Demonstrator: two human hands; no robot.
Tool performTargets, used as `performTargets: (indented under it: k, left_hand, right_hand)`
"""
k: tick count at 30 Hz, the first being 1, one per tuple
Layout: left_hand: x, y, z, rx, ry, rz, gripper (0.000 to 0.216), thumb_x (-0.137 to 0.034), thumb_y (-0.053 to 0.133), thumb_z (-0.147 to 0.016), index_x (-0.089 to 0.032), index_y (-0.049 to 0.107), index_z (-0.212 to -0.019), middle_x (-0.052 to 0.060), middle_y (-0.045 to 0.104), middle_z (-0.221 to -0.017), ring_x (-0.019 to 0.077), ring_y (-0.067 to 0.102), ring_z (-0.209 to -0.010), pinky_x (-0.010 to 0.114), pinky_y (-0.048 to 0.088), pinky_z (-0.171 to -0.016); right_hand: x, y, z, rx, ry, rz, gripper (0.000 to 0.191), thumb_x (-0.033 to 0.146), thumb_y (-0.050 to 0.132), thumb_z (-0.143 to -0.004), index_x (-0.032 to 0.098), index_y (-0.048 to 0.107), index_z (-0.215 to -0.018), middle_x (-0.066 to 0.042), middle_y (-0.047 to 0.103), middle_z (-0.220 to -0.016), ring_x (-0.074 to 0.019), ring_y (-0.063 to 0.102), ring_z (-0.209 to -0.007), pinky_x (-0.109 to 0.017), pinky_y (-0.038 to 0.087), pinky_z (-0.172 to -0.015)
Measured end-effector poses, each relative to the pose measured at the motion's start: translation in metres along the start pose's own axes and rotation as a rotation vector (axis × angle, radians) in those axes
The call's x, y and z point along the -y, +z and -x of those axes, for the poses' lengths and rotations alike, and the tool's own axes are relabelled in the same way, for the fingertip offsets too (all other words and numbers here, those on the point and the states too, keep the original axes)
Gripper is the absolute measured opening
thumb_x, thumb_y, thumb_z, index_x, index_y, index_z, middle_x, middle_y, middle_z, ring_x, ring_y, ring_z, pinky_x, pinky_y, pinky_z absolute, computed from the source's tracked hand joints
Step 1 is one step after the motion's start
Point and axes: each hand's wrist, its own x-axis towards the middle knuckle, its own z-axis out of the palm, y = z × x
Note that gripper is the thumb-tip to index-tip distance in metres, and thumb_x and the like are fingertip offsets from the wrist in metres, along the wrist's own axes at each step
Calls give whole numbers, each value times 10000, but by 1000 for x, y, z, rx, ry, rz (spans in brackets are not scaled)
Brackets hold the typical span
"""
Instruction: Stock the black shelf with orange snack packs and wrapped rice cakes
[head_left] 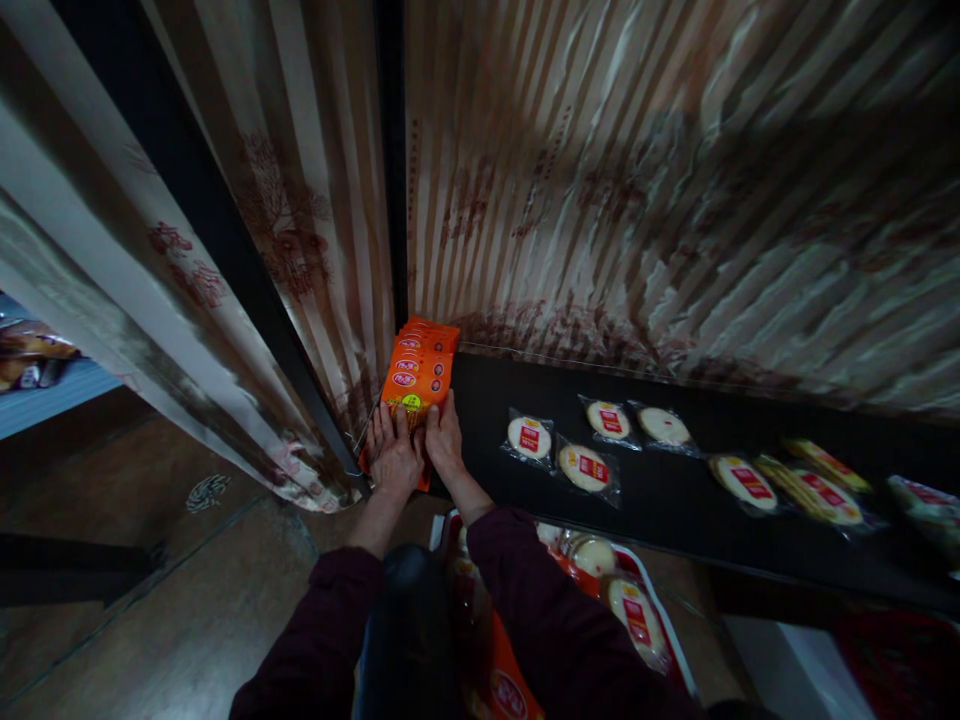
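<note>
At the left end of the black shelf, orange snack packets [420, 372] stand in an overlapping row against the curtain corner. My left hand [394, 455] lies over the near end of the row, its fingers spread across the front packet. My right hand [444, 440] grips the right edge of the same packets, thumb on the front and fingers along the side. The lower part of the front packet is hidden under both hands. Right of the hands, a round, pale, clear-wrapped cake with a red label [529, 438] lies on the shelf.
More wrapped cakes [589, 468] and yellow packets [826, 464] lie along the black shelf [480, 400]. Below it, a white-rimmed tray [671, 625] holds cakes and orange packets. Patterned curtains [570, 200] hang behind, and a dark post [225, 220] slants at left.
</note>
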Motion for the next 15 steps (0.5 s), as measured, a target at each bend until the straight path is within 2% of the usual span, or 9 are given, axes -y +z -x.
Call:
performTargets:
  k: [4, 11, 15]
  left_hand:
    - [-3, -1, -4, 8, -18, 5, 540, -364, 414, -911, -42, 472, -1340, 257, 360, -1463, 350, 328, -1373, 518, 317, -1088]
    - [-1, 0, -7, 77, 5, 36, 519, -353, 411, -916, -105, 444, -1371, 222, 325, -1494, 323, 280, -1402, 517, 325, -1088]
    - [-2, -2, -8, 64, -1, 25, 528, -361, 410, -915, -82, 450, -1362, 235, 318, -1494, 336, 254, -1409, 521, 320, -1090]
  right_hand:
    - [0, -2, 0, 26, 3, 4, 644, 410, 305, -901, 59, 299, -1442, -165, 318, -1511, -222, 268, -1415, -398, 205, -1161]
    - [2, 3, 9, 0, 23, 7, 614, 394, 281, -913, 65, 323, -1430, -170, 338, -1500, -229, 274, -1411, -419, 212, -1156]
    - [3, 2, 8, 12, 46, 26, 633, 416, 259, -920, 43, 325, -1426, -179, 335, -1499, -229, 271, -1414, -402, 208, -1161]
